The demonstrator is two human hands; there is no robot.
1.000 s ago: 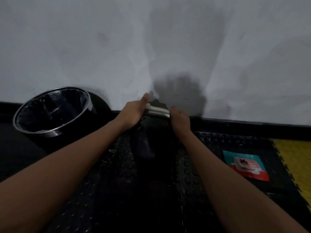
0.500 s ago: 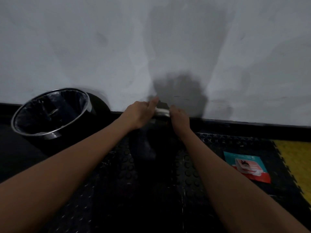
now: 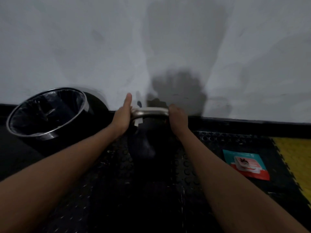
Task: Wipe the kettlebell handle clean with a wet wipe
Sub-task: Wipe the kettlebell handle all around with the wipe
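A black kettlebell (image 3: 143,145) stands on the studded black floor mat against the wall. Its silver handle (image 3: 149,111) runs across between my hands. My left hand (image 3: 122,116) wraps the handle's left end with a white wet wipe (image 3: 138,122); a corner of the wipe sticks out below the hand, and the thumb points up. My right hand (image 3: 178,118) grips the handle's right end with curled fingers. The middle of the handle is bare.
A round black bin (image 3: 84,102) with a metal rim and a plastic liner stands to the left by the wall. A teal and red wet-wipe pack (image 3: 245,163) lies on the mat at the right, next to a yellow mat tile (image 3: 296,158).
My left hand with the wipe has slid from beside the right hand out to the handle's left end, baring the silver bar. The right hand has kept its grip.
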